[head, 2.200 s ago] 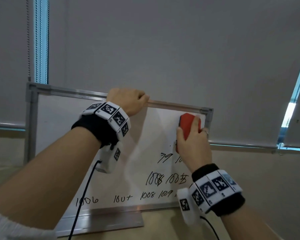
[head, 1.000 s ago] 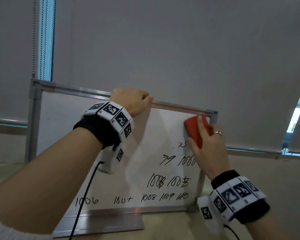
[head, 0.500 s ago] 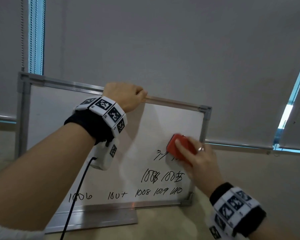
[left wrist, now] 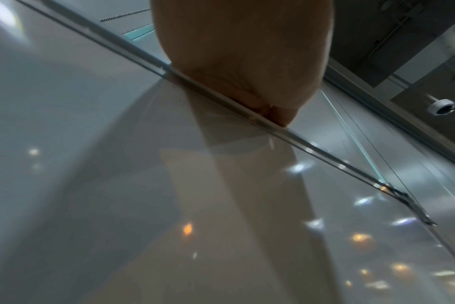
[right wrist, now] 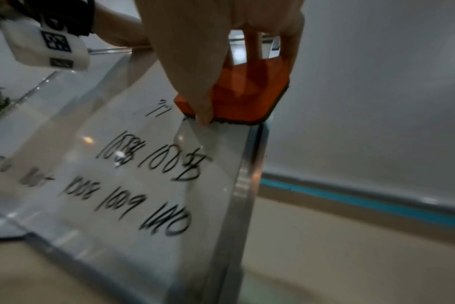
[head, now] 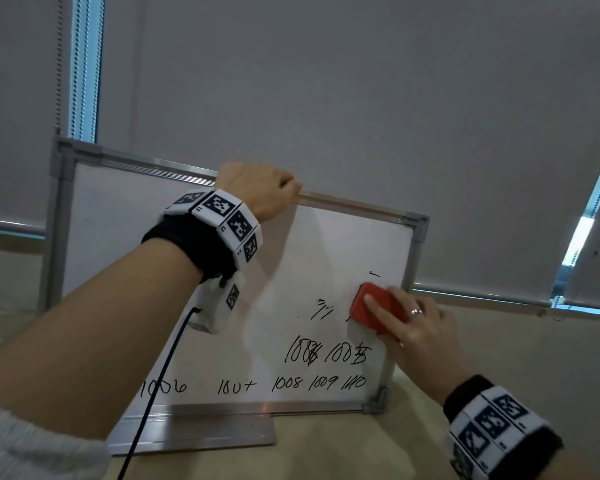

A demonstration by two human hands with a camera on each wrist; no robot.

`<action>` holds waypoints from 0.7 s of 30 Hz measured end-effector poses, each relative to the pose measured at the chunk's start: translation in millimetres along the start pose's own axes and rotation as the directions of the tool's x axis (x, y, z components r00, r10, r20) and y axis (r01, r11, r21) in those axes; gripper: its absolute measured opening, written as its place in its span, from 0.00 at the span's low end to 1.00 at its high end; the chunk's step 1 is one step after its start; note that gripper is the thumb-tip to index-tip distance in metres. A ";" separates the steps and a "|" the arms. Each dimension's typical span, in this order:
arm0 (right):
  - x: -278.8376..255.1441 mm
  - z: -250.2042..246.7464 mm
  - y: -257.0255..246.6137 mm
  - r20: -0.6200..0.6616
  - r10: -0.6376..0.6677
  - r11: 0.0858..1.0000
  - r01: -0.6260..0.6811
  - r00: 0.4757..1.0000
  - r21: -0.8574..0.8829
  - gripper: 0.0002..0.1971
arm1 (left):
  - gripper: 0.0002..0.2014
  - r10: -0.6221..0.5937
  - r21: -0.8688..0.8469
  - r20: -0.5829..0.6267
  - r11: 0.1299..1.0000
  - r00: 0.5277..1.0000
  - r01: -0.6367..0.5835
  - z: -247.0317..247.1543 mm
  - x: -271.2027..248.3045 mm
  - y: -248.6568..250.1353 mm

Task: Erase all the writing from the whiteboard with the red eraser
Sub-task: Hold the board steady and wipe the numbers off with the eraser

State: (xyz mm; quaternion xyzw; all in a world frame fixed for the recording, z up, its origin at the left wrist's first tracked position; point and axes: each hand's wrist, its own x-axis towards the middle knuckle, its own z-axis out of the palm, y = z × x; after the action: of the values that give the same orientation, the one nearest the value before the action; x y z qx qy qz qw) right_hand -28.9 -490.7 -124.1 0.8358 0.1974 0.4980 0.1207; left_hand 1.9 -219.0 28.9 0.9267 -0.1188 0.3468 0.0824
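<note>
A: From the head view, what did each grip hold?
B: The left hand (head: 257,188) curled over the whiteboard (head: 125,237) top rail; the right hand (head: 416,327) pressed the red eraser (head: 364,303) against its right side, above the writing (head: 326,353).
A: And the wrist views?
B: Left: fingers wrapped on the rail. Right: thumb and fingers pinched the eraser beside the frame.

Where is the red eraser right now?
In the head view the red eraser lies flat against the whiteboard, near its right edge, under the right hand. It sits just above the two remaining rows of black numbers.
</note>
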 end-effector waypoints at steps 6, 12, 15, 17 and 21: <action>15.5 -1.7 1.5 -0.017 0.300 0.949 -0.296 0.954 0.104 0.36 | 0.21 0.006 -0.005 -0.006 1.000 1.000 -0.006 3.8 2.1 -1.3; 7.1 -5.4 -5.4 0.032 0.158 0.985 -0.159 0.987 0.062 0.31 | 0.21 0.013 0.003 -0.026 1.000 1.000 -0.013 5.3 3.1 -2.5; 29.1 -7.5 -4.8 0.010 0.395 0.909 -0.392 0.919 0.142 0.34 | 0.21 0.013 0.000 -0.022 1.000 1.000 -0.013 5.9 3.4 -1.8; 23.3 -3.4 -18.9 0.010 0.376 0.908 -0.370 0.927 0.196 0.36 | 0.21 0.011 0.000 -0.026 1.000 1.000 -0.011 5.9 3.5 -1.4; -1.9 -1.2 -39.5 0.094 0.107 0.984 -0.119 0.990 0.131 0.40 | 0.21 0.012 0.009 -0.051 1.000 0.999 -0.012 6.9 2.9 -2.1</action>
State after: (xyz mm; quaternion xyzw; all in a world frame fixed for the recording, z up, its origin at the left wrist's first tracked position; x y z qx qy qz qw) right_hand -39.1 -456.3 -140.8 0.8727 0.1778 0.4526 0.0432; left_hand 9.0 -219.0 25.6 0.9171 -0.1206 0.3715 0.0794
